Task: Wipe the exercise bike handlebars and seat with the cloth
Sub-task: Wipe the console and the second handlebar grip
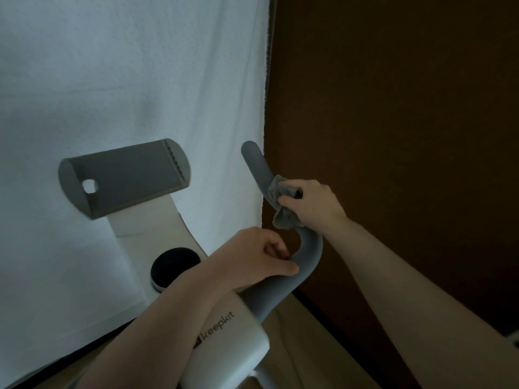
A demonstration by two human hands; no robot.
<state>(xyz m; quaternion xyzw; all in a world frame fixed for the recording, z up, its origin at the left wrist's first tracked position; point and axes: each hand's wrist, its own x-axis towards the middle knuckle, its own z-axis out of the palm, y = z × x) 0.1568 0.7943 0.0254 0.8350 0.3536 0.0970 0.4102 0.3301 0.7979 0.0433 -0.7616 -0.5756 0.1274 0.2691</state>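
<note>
Head view: right hand (311, 203) clenches the cloth (282, 203) round the upper handlebar (259, 169), wiping it. Left hand (261, 254) grasps the lower bend (probably steadying the bike). Seat is out of sight; tablet holder (123, 178) stands apart.

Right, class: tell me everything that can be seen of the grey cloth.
The cloth is small, grey and soft-looking, bunched into crumpled folds. It is wrapped against the upper stretch of the grey curved handlebar, below its rounded tip. The right hand grips it, fingers curled round cloth and bar; a loose end hangs below the hand.
</note>
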